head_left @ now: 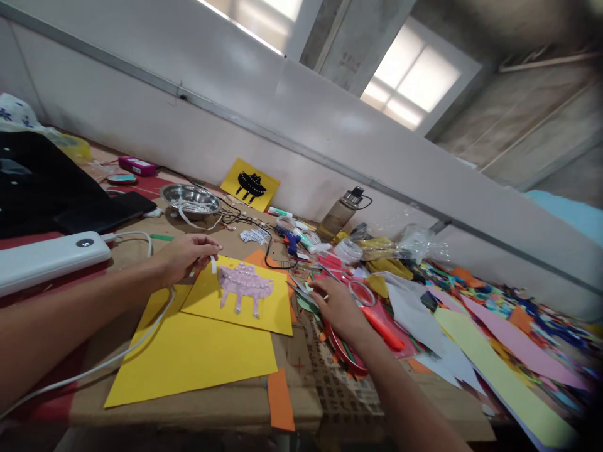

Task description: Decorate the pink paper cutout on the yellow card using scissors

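Observation:
My left hand (191, 256) is pinched on a small white strip (213, 264) above the upper left corner of a yellow card (198, 298). On that card lies a pink glittery cutout (245, 285) with pearl-like beads. A larger yellow sheet (193, 355) lies beneath it. My right hand (336, 304) is to the right of the card, its fingers at the metal scissors (301, 290); whether they grip them is unclear. An orange paper strip (281, 402) lies at the table's front edge.
Behind are a metal bowl (191, 199), a yellow card with a black cutout (250, 184), a blue glue gun (291, 242) and a bottle (336, 216). A white power bank (51, 257) with a cable lies left. Coloured papers (509, 370) and scraps cover the right.

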`<state>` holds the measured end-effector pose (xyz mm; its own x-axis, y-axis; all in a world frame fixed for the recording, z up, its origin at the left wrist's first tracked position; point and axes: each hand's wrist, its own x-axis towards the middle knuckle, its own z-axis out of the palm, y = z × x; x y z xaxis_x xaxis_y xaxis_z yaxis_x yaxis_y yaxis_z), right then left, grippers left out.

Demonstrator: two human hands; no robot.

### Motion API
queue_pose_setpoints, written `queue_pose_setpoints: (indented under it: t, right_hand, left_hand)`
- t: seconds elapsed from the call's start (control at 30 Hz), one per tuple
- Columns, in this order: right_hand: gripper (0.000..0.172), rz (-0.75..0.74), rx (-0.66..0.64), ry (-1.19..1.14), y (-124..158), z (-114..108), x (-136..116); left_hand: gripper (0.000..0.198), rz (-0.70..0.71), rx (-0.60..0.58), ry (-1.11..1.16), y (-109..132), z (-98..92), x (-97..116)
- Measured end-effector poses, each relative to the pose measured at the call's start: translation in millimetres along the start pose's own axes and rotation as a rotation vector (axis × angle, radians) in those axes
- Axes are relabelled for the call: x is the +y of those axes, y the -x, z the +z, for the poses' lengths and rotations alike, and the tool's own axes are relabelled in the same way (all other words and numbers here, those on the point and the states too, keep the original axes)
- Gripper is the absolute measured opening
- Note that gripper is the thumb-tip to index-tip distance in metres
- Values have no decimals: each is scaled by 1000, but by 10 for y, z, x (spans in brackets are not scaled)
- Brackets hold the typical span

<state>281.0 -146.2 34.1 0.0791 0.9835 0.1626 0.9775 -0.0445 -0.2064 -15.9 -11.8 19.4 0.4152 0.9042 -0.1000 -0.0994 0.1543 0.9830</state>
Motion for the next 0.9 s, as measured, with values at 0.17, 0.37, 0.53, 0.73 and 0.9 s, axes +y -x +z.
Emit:
queue_pose_setpoints:
  t: [0.17, 0.37, 0.53, 0.73, 0.9]
  right_hand:
    - [18, -8, -94, -1, -170, 132, -8]
    - [18, 4, -50, 95, -158, 236, 11]
    - [21, 64, -10, 85, -168, 278, 98]
    - [19, 15, 94, -219, -257, 141, -200]
    - [16, -229, 70, -417, -462, 286, -921]
  left_hand:
    - [16, -7, 26, 39, 8, 0, 47]
    - [14, 3, 83, 48, 44, 27, 121]
    - [12, 21, 74, 106, -3, -24, 74]
    - [11, 0, 85, 141, -21, -39, 57]
    - [8, 35, 104, 165, -14, -38, 86]
